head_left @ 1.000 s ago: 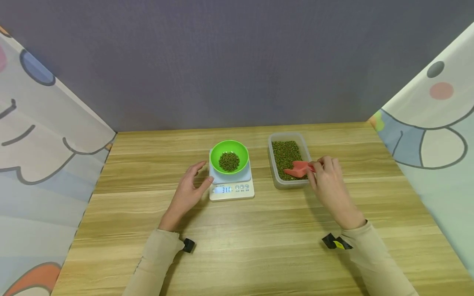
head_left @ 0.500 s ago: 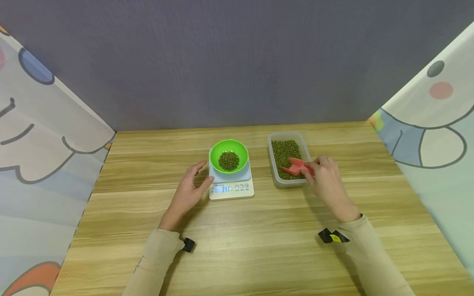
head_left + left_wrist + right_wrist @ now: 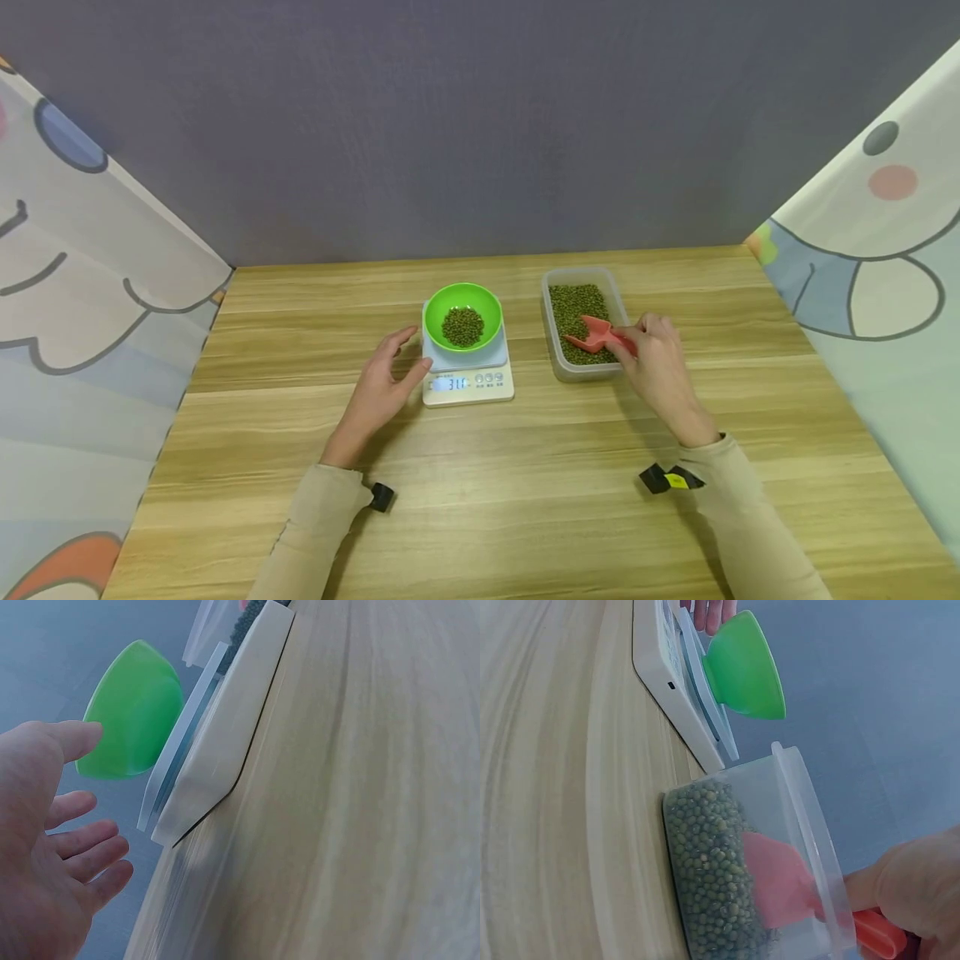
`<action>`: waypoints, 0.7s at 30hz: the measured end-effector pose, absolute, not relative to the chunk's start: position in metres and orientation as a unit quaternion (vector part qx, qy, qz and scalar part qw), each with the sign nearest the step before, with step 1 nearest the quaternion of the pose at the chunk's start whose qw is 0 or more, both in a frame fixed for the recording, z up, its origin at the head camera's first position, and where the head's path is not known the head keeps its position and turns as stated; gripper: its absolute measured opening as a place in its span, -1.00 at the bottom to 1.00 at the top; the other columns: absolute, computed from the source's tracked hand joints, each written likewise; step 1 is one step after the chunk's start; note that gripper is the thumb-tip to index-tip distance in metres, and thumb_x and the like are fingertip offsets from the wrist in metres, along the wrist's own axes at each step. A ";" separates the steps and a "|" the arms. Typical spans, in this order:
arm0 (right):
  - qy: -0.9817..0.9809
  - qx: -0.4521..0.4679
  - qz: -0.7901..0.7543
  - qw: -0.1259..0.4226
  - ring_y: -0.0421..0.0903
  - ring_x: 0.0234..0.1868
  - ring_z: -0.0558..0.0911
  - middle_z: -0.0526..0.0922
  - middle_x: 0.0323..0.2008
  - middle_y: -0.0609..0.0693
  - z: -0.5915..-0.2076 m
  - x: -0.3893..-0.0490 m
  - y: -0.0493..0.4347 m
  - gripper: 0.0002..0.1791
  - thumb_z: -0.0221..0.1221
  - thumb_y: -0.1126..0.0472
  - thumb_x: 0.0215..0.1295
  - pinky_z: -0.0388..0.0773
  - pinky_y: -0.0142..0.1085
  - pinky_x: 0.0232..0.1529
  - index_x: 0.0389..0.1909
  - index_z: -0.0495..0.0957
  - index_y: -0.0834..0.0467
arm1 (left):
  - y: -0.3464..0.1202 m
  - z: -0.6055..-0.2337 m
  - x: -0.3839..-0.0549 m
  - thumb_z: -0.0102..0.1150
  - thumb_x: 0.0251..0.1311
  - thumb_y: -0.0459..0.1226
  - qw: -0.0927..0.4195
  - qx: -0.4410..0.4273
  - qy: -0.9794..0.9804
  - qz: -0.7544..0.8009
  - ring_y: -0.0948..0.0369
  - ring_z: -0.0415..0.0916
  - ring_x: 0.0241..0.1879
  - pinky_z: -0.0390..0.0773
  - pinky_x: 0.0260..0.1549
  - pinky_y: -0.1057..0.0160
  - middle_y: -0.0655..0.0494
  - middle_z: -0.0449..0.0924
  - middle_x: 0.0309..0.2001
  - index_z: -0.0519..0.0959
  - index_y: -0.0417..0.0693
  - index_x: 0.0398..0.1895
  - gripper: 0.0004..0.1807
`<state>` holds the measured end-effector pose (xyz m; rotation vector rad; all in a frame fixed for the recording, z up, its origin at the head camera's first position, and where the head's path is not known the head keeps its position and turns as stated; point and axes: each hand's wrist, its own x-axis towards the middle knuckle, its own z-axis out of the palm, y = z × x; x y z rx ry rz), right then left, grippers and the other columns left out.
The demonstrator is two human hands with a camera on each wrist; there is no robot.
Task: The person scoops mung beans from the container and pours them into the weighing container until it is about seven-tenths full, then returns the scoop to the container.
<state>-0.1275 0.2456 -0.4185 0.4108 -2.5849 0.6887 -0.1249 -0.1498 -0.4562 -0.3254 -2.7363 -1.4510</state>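
My right hand (image 3: 654,360) pinches the handle of a red scoop (image 3: 597,335) over the front part of a clear plastic tub (image 3: 557,354). Green mung beans (image 3: 711,877) fill the lower part of that tub, and the scoop's blade dips among them. To the left, a green bowl (image 3: 480,298) with a small heap of beans (image 3: 462,327) stands on a white kitchen scale (image 3: 470,394). The scale's display reads about 31.1. My left hand (image 3: 381,383) holds nothing; its fingers are spread beside the scale's left edge, thumb near the front corner of the weighing plate.
All of this stands on a wood-grain table (image 3: 480,500), toward its far side. A grey panel (image 3: 480,133) rises behind the table, and cartoon-print cloth (image 3: 877,275) hangs at both sides.
My right hand has shifted slightly left with the scoop, whose blade has turned and now sits farther left in the beans. The left hand, bowl and scale reading look the same.
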 end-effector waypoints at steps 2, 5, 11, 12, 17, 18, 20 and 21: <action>-0.929 0.149 0.254 0.222 0.13 -0.40 0.31 0.40 -0.52 0.13 -0.420 -0.128 0.246 -0.72 0.47 0.46 0.07 0.20 -0.10 -0.30 -0.20 0.71 0.51 | -0.150 -0.456 -0.125 0.26 0.42 -0.13 0.014 -0.104 -0.878 -0.466 -0.20 0.35 0.38 0.38 0.39 -0.24 -0.21 0.34 0.46 0.32 -0.21 0.50 -0.32; -0.925 0.147 0.263 0.230 0.09 -0.41 0.27 0.36 -0.53 0.11 -0.423 -0.128 0.246 -0.72 0.48 0.47 0.05 0.16 -0.14 -0.30 -0.21 0.71 0.51 | -0.150 -0.456 -0.125 0.26 0.42 -0.13 0.013 -0.104 -0.879 -0.465 -0.20 0.35 0.39 0.37 0.39 -0.24 -0.21 0.34 0.47 0.31 -0.21 0.50 -0.31; -0.917 0.137 0.287 0.240 0.03 -0.38 0.22 0.30 -0.51 0.09 -0.427 -0.126 0.245 -0.71 0.48 0.49 0.03 0.07 -0.22 -0.29 -0.20 0.71 0.51 | -0.150 -0.456 -0.125 0.26 0.42 -0.13 0.014 -0.104 -0.879 -0.466 -0.19 0.35 0.39 0.37 0.39 -0.22 -0.21 0.34 0.46 0.31 -0.21 0.50 -0.32; -0.916 0.136 0.290 0.242 0.04 -0.38 0.22 0.30 -0.50 0.10 -0.427 -0.126 0.245 -0.71 0.48 0.49 0.04 0.07 -0.22 -0.28 -0.19 0.71 0.51 | -0.150 -0.456 -0.125 0.26 0.42 -0.13 0.015 -0.105 -0.879 -0.466 -0.18 0.35 0.39 0.37 0.39 -0.22 -0.21 0.35 0.46 0.31 -0.22 0.50 -0.32; -0.912 0.123 0.306 0.244 0.06 -0.35 0.25 0.34 -0.47 0.13 -0.429 -0.124 0.244 -0.72 0.45 0.50 0.08 0.10 -0.19 -0.25 -0.17 0.70 0.51 | -0.150 -0.456 -0.126 0.26 0.42 -0.14 0.017 -0.106 -0.879 -0.464 -0.18 0.36 0.38 0.38 0.40 -0.21 -0.22 0.35 0.45 0.32 -0.23 0.49 -0.32; -0.912 0.121 0.308 0.243 0.07 -0.34 0.25 0.34 -0.47 0.13 -0.429 -0.124 0.244 -0.73 0.45 0.50 0.08 0.10 -0.19 -0.24 -0.17 0.70 0.52 | -0.150 -0.456 -0.126 0.26 0.42 -0.13 0.016 -0.105 -0.879 -0.464 -0.18 0.36 0.38 0.38 0.40 -0.20 -0.22 0.35 0.45 0.32 -0.22 0.49 -0.32; -0.911 0.116 0.311 0.243 0.08 -0.34 0.25 0.33 -0.47 0.13 -0.430 -0.124 0.244 -0.73 0.44 0.50 0.10 0.09 -0.19 -0.23 -0.17 0.70 0.52 | -0.150 -0.456 -0.125 0.26 0.42 -0.13 0.015 -0.103 -0.880 -0.464 -0.18 0.36 0.39 0.38 0.40 -0.21 -0.21 0.35 0.46 0.32 -0.22 0.49 -0.32; -0.911 0.114 0.312 0.244 0.08 -0.33 0.25 0.33 -0.47 0.12 -0.431 -0.124 0.244 -0.74 0.43 0.50 0.12 0.09 -0.19 -0.23 -0.17 0.70 0.52 | -0.150 -0.456 -0.125 0.26 0.43 -0.13 0.014 -0.103 -0.880 -0.463 -0.18 0.35 0.39 0.37 0.40 -0.21 -0.21 0.34 0.46 0.32 -0.21 0.50 -0.32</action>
